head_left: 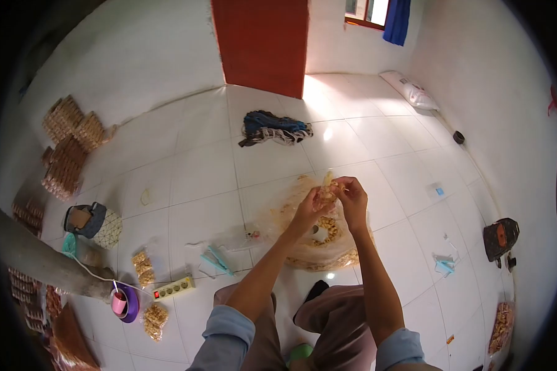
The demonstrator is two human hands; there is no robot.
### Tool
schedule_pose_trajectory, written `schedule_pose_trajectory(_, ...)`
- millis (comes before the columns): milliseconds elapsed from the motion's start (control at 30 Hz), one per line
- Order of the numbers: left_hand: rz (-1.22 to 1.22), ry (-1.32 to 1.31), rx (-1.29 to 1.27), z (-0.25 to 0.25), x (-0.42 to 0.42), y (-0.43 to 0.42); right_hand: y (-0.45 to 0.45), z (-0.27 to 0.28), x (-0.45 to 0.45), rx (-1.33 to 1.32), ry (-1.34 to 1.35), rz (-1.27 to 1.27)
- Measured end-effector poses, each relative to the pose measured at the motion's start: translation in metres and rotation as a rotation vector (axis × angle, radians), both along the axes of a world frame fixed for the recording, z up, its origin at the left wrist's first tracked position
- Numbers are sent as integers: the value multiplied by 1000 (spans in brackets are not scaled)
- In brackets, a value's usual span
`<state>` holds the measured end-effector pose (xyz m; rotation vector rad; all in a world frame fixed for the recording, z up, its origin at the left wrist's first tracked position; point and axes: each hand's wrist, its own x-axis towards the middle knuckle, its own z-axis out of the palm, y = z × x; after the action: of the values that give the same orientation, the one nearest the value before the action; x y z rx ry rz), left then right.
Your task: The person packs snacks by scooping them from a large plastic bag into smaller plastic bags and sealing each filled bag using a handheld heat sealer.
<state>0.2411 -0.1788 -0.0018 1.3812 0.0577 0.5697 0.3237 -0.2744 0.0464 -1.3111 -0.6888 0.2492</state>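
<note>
My left hand (314, 205) is closed around a small clear plastic bag (328, 179) with yellowish pieces in it, raised above the floor. Close beside it, my right hand (354, 199) has its fingers pinched together at the bag's side; what lies between the fingertips is too small to make out. Below both hands a large clear plastic bag (303, 252) lies spread open on the tiles, holding curled yellow-brown snack pieces (332, 230). My forearms hide part of it.
Filled snack bags (155, 320) lie left, near a power strip (174, 289) and light-blue tool (216, 261). A pink cup (118, 302) stands by a purple dish (130, 309). Stacked packets (65, 167) line the left wall. Crumpled cloth (272, 128) lies ahead; a dark bag (501, 240) sits right.
</note>
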Motion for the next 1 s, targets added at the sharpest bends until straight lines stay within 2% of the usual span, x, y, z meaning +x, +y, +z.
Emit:
schedule_pose_trajectory(33, -13, 6, -8, 2, 6, -3, -4, -6, 5, -8, 6, -13)
schedule_pose_trajectory(100, -9, -17, -195, 5, 17, -7, -10, -20, 14, -55, -83, -38)
schedule_pose_trajectory(167, 16, 21, -128, 4, 27, -8, -16, -30, 23, -118, -51, -55)
schedule_pose_trajectory(233, 46, 61, -57, -2, 33, -10, -17, -36, 28, -159, 79, -15)
schedule_pose_trajectory(333, 60, 80, -185, -16, 37, -15, -20, -43, 27, -180, 222, 7)
schedule_pose_trajectory(367, 94, 179, -204, -20, 36, -14, -22, -50, 29, -183, 230, 5)
schedule_pose_trajectory(433, 128, 284, -221, -43, 39, -10, -24, -67, 32, -175, 494, 96)
schedule_pose_trajectory(500, 158, 464, -429, -61, 40, -8, -26, -77, 30, -215, 551, 125)
schedule_pose_trajectory(567, 169, 482, -501, -67, 39, -12, -28, -83, 28, -255, 605, 154)
schedule_pose_trajectory(633, 181, 492, -572, -60, 37, -15, -27, -86, 28, -224, 736, 148)
schedule_pose_trajectory(867, 227, 594, -730, -27, 27, -23, -25, -82, 22, -232, 784, 92)
schedule_pose_trajectory(1000, 268, 615, -768, -31, 29, -23, -25, -82, 20, -216, 834, 61)
